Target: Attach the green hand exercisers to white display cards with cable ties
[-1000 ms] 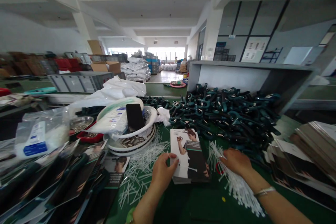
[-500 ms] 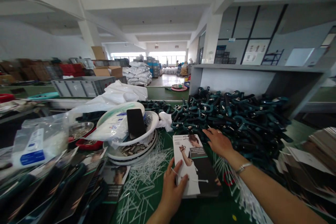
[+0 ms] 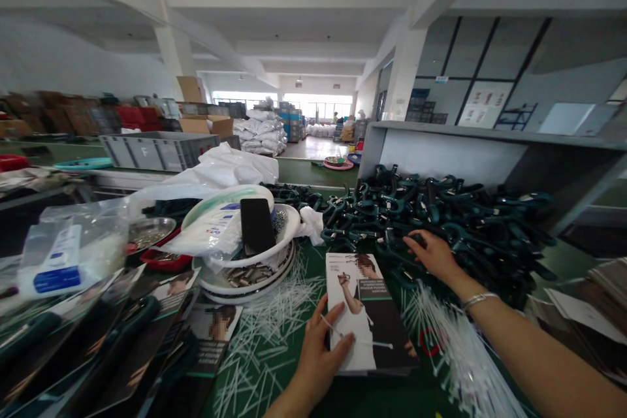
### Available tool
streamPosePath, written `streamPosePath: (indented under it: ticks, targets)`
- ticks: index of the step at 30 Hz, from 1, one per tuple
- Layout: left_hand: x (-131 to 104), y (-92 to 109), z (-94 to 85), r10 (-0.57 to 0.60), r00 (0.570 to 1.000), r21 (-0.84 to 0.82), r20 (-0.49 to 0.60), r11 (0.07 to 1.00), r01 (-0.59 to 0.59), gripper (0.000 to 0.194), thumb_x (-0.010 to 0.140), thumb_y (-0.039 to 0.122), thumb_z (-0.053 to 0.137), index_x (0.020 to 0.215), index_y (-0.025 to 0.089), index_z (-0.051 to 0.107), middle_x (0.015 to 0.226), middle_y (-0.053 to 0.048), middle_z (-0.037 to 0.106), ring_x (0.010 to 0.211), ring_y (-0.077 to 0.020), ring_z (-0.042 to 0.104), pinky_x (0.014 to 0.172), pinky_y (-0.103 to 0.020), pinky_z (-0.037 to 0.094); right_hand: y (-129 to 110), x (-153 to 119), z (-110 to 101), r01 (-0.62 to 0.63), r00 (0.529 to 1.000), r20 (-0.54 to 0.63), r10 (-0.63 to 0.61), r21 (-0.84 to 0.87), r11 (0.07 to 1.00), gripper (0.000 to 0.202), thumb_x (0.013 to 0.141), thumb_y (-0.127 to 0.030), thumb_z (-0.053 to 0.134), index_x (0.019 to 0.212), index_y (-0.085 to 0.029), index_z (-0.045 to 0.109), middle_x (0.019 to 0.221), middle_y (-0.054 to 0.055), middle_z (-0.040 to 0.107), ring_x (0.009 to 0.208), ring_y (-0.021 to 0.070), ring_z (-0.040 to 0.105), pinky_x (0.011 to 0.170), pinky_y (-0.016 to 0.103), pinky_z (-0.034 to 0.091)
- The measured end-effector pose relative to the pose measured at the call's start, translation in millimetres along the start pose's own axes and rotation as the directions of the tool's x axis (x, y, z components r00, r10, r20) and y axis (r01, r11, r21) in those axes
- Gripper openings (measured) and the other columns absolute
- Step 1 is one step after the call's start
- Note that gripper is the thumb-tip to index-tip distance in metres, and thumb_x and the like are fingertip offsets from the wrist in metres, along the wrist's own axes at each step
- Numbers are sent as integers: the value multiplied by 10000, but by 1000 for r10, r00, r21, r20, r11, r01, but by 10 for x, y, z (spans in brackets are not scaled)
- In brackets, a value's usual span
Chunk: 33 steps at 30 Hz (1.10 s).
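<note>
A stack of printed cards lies in front of me on the green table. My left hand rests on its left edge, fingers apart, with a thin white tie lying across the top card by the fingers. At the near edge of a heap of dark green clamp-like tools, my right hand reaches out with thumb and fingers apart, and nothing shows between them. A bundle of white ties lies below my right wrist.
White bowls of metal parts stand left of the cards, with a black phone on top. Loose white sticks cover the table nearby. Carded tools lie at left, and a grey shelf stands behind the heap.
My right hand has moved right, away from the top of the card stack and toward the tool heap. My left hand stays on the cards. The view has shifted slightly.
</note>
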<state>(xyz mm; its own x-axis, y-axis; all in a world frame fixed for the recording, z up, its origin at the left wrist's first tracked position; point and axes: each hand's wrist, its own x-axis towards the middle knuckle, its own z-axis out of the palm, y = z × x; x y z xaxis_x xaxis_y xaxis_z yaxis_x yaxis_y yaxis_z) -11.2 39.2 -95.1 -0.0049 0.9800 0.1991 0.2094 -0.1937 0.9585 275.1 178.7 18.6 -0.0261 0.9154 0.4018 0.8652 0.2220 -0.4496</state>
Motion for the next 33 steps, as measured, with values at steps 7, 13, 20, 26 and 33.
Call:
streamPosePath:
  ticks: [7,13,20,26,33]
  targets:
    - [-8,124,11,-85,995,-157,-58,985,75,681,611,282,733,1253,215,516,1346,-101,473,1233,-290,422,1021,-401,342,-643,-76,-393,30,999,19,-36,251,968,393,804,-528,477,935,-165,557,621,10,623,482,142,588,474,255,476]
    - [-21,169,-4,-127,990,-266,-66,958,105,774,549,278,780,1260,193,489,1242,-104,562,1143,-275,507,955,-377,412,-1356,-286,-374,523,852,204,-482,-325,788,210,837,-291,536,994,-157,569,986,101,649,888,220,615,713,296,460]
    - [-8,104,-17,-98,995,-252,-9,963,93,814,605,284,734,1337,186,391,1304,-102,513,1187,-282,462,1014,-395,355,-1595,-775,-129,784,611,432,-663,-444,433,75,815,-153,549,879,-159,589,787,70,645,725,207,597,555,272,387]
    - [2,172,-65,-66,997,-369,44,926,77,776,648,184,587,1373,183,313,1409,-73,392,1281,-245,356,1078,-366,265,-1473,-1210,-28,832,553,407,-727,-320,454,124,804,-97,523,842,-182,606,774,54,657,706,193,602,584,283,414]
    - [49,270,-189,-182,982,-240,-50,956,166,574,737,231,524,1301,207,420,1301,-81,494,1017,-217,554,906,-372,431,-1125,-1226,-163,498,867,152,-475,-210,841,247,868,-233,431,1000,-185,635,963,81,671,869,208,614,723,326,486]
